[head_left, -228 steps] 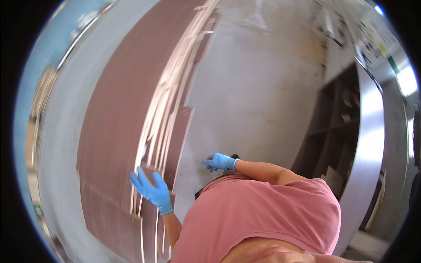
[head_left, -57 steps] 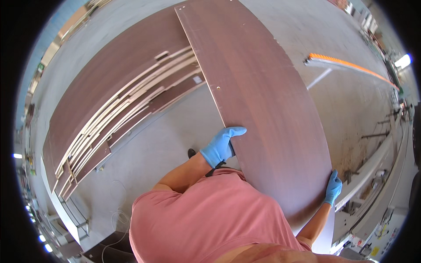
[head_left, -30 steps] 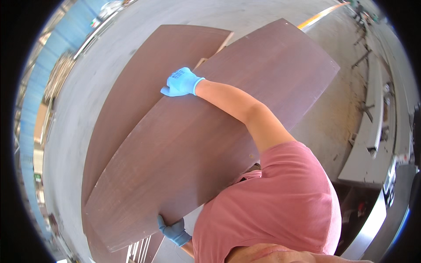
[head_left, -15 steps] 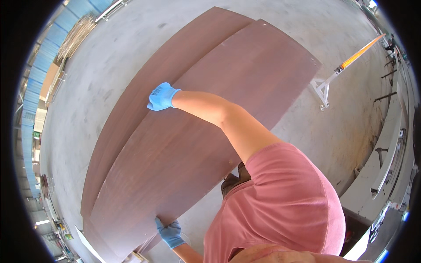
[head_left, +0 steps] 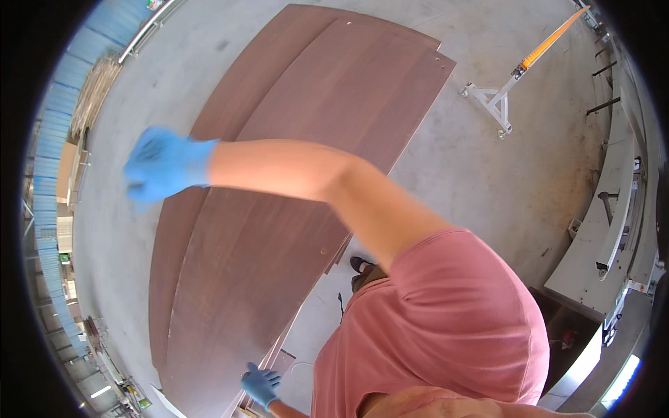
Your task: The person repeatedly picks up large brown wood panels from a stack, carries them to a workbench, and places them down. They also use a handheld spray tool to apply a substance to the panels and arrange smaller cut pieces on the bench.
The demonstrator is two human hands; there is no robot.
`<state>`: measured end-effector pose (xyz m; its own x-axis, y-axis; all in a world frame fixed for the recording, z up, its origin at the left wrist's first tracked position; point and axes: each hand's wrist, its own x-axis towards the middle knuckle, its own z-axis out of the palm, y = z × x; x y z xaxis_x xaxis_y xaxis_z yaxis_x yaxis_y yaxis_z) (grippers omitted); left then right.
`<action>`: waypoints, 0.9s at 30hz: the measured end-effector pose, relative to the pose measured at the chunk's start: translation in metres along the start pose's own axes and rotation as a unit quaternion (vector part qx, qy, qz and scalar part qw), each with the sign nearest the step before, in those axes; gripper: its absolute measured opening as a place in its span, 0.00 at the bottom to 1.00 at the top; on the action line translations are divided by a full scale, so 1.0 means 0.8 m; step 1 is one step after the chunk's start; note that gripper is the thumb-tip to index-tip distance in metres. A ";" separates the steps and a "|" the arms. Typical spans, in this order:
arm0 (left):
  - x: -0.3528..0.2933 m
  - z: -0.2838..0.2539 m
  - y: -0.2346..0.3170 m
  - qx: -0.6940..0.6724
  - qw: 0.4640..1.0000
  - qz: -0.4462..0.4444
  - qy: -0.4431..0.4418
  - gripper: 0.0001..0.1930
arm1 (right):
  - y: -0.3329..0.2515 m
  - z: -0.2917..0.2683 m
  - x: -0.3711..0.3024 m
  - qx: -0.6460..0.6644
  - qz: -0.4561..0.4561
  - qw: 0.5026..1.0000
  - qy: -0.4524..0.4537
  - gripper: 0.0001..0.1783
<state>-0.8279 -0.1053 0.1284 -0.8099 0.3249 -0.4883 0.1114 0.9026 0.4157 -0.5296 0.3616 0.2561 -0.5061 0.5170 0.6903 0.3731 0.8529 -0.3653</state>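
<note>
Two long dark brown wooden panels lie one over the other in front of me. The upper panel [head_left: 251, 279] has small holes near its edges, and the lower panel [head_left: 230, 104] shows as a strip along the far left side. My right hand [head_left: 164, 166], in a blue glove, is raised past the panels' left edge; motion smears its fingers. Close to the near end of the upper panel's right edge is my left hand [head_left: 260, 384], also gloved in blue. Its fingers are spread, and I see nothing held in it; whether it touches the panel I cannot tell.
A grey wheeled stand [head_left: 503, 104] with an orange strip stands at the far right. Along the right runs a pale machine bench [head_left: 592, 258] beside a dark open box [head_left: 568, 334]. Thin wood strips [head_left: 94, 90] are stacked by the blue wall at left.
My right hand has left the upper panel's surface and swung left beyond its edge. The left hand's fingers have spread. In the picture the panels sit differently, and more edges show underneath at right.
</note>
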 end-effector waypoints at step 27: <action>-0.329 0.510 0.391 0.444 0.582 0.680 0.050 0.56 | 0.344 -0.387 -0.598 0.103 0.557 0.802 0.190 0.23</action>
<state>-0.3453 0.2070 0.0740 0.3500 0.9308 -0.1058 0.9056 -0.3651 -0.2158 0.0561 0.3263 0.0190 0.3399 0.9404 -0.0090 0.2729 -0.1078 -0.9560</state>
